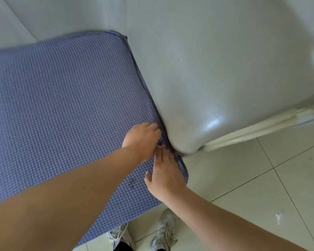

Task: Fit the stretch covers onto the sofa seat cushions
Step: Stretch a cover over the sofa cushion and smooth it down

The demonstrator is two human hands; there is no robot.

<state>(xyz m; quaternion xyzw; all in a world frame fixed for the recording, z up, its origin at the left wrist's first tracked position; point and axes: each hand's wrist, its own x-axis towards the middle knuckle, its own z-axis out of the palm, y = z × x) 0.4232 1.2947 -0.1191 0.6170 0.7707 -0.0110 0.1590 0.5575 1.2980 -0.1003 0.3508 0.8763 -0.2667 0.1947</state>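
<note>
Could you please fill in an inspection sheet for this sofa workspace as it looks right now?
Surface: seat cushion under purple stretch cover, fabric lying smooth on top.
Job's things: cover edge bunched at the gap beside the grey armrest.
Clutter: nothing seen.
Grippers: left hand fingers curled into the bunched fabric at the gap; right hand flat on the cover's corner.
Cables: nothing seen.
Surroundings: tiled floor, person's pale shoes below.

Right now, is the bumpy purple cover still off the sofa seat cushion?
No, the textured purple stretch cover is already spread over the whole cushion, and both hands are at its edge beside the shiny grey armrest.
</note>
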